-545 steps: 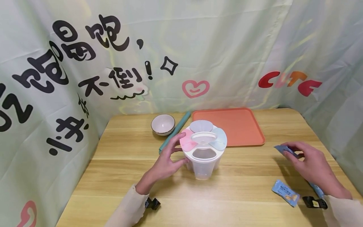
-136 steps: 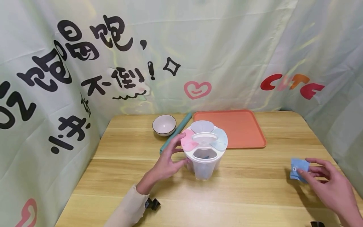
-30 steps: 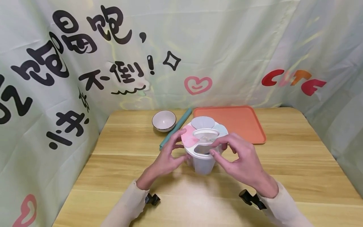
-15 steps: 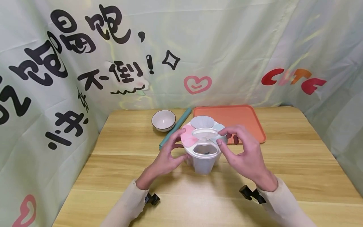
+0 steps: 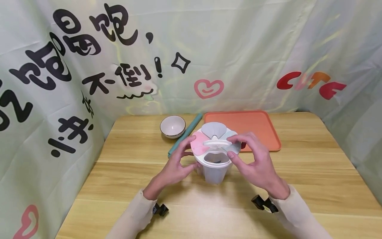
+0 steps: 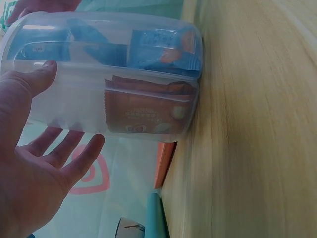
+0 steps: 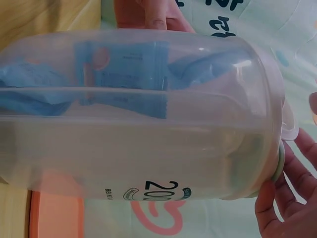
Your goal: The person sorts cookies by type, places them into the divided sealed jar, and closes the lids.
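Observation:
A clear plastic storage container [image 5: 215, 174] stands upright, its white lid carrying pink, lavender and pale-blue flaps. My left hand [image 5: 176, 167] grips its left side, thumb in front, fingers behind. The front white flap [image 5: 217, 142] is raised over an uncovered opening. My right hand [image 5: 256, 162] has its index finger at that flap, thumb apart below, other fingers at the lid's right edge. Blue packets [image 7: 126, 69] fill part of the front compartment, as the right wrist view shows. Brown packets [image 6: 148, 106] lie in a neighbouring compartment in the left wrist view.
Behind the container lies an orange tray [image 5: 258, 127]. A teal rolled mat [image 5: 186, 134] lies slanted to the left of it, beside a white bowl [image 5: 172, 126]. Fabric sheets [image 5: 244, 59] hang around the wooden table [image 5: 125, 205].
Blue packets once held or lying at the right are now in the container. Since half a second ago, the white flap has tipped forward with my right index finger at it. Left hand stays.

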Demonstrator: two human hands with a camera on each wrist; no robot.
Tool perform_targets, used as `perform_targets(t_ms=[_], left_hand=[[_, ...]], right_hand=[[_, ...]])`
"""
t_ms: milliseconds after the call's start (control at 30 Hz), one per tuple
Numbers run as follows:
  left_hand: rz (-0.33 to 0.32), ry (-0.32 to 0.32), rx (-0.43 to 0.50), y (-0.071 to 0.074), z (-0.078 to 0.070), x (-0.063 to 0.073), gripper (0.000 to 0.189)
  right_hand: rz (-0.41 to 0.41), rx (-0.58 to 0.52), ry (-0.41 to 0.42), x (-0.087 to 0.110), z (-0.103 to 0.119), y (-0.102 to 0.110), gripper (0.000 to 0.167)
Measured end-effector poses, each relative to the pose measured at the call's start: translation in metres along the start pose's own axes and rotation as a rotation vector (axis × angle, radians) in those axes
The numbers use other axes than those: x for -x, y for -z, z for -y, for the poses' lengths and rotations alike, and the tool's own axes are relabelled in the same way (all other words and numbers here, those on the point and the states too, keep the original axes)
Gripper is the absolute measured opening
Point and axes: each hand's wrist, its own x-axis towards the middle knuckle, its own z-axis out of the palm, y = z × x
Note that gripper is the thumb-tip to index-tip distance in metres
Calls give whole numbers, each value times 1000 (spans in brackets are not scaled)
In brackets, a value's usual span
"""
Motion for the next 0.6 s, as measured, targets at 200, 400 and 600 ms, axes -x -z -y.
perform_targets(t_ms=[200, 400, 600], left_hand=[[3, 14, 2, 0, -1, 0, 90], [3, 25, -2, -1, -1, 0, 91], [3, 20, -6, -1, 1, 0, 91]], right_hand=[[26, 2, 48, 2, 0, -3, 32], [44, 14, 13, 3, 1, -3, 28], [62, 33, 39, 4, 1, -4, 33]])
